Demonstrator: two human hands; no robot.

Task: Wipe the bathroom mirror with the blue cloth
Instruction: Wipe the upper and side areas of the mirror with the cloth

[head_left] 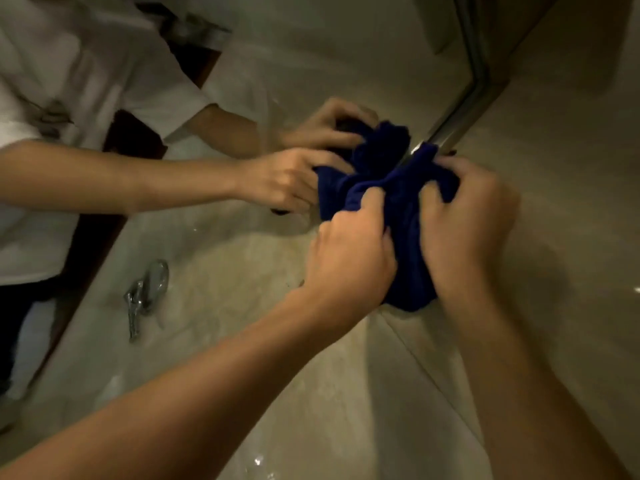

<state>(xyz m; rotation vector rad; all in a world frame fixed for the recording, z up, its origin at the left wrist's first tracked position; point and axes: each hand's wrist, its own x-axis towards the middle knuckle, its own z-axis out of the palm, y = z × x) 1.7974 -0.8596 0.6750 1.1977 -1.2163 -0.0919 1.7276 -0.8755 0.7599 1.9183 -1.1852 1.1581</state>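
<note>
The dark blue cloth (405, 244) is bunched up between both my hands, close to the lower right corner of the mirror (311, 46). My left hand (349, 261) grips its lower left folds with curled fingers. My right hand (467, 220) grips its right side, thumb dug into the fabric. The cloth's top edge lies against the mirror's metal frame (460, 109). In the glass I see the reflection of both hands and of the cloth. The picture is blurred by motion.
A beige tiled wall (571, 168) rises to the right of the mirror frame. Beige stone surface (346, 410) lies under my forearms. A chrome faucet (145, 292) shows at lower left; I cannot tell whether it is a reflection. A white shirt is reflected at far left.
</note>
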